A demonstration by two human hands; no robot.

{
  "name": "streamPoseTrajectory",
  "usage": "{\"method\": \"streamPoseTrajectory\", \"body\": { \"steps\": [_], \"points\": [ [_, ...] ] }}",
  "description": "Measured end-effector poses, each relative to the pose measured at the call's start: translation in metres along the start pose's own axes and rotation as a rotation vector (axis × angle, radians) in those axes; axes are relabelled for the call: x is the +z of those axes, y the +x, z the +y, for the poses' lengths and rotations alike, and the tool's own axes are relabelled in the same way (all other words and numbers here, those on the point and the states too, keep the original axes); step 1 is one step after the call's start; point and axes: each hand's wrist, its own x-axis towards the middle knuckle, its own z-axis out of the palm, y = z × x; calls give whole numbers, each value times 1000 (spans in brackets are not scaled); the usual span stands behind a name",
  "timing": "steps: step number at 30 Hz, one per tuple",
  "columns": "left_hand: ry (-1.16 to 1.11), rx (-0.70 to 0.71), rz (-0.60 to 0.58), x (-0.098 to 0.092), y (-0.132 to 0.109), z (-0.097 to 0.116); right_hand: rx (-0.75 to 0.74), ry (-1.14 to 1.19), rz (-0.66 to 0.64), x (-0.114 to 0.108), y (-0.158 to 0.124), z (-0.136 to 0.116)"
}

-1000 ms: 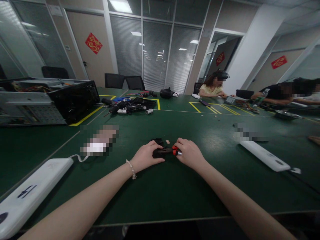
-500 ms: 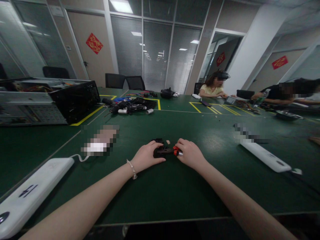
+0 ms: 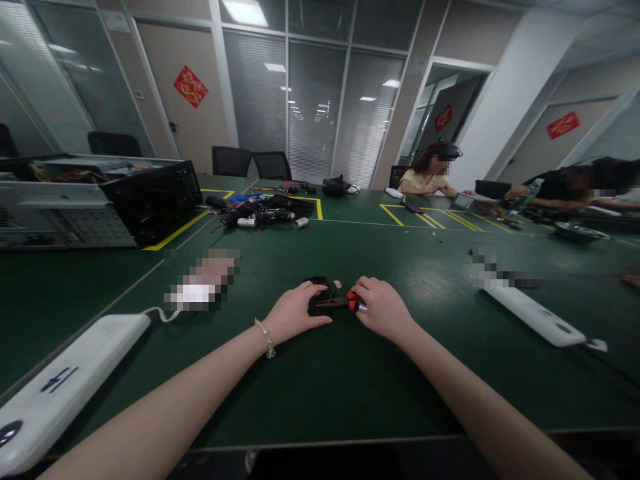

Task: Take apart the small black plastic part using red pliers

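My right hand (image 3: 383,308) is closed round the red handles of a pair of pliers (image 3: 332,303), whose dark jaws point left. The jaws reach against a small black part (image 3: 317,285) on the green table. My left hand (image 3: 299,311) curves round that black part, fingers on its far side and thumb nearer me, and covers some of it. What exactly the jaws grip is too small and dark to tell. Just beyond the pliers lies a small pale chip (image 3: 337,285).
An opened computer case (image 3: 150,207) stands on the left of the green table (image 3: 320,393). White power banks lie left (image 3: 75,380) and right (image 3: 537,312). Behind are a pile of cables and tools (image 3: 265,212) and a black headset (image 3: 336,187). Two people sit at the far right.
Both hands, the pliers and the black part keep the same pose. The whole view has shifted very slightly.
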Motion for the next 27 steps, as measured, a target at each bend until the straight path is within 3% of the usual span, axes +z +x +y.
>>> {"method": "streamPoseTrajectory", "body": {
  "steps": [27],
  "points": [
    [-27,-8,-8,-2,-1,2,65,5,-51,-2,0,1]
  ]
}}
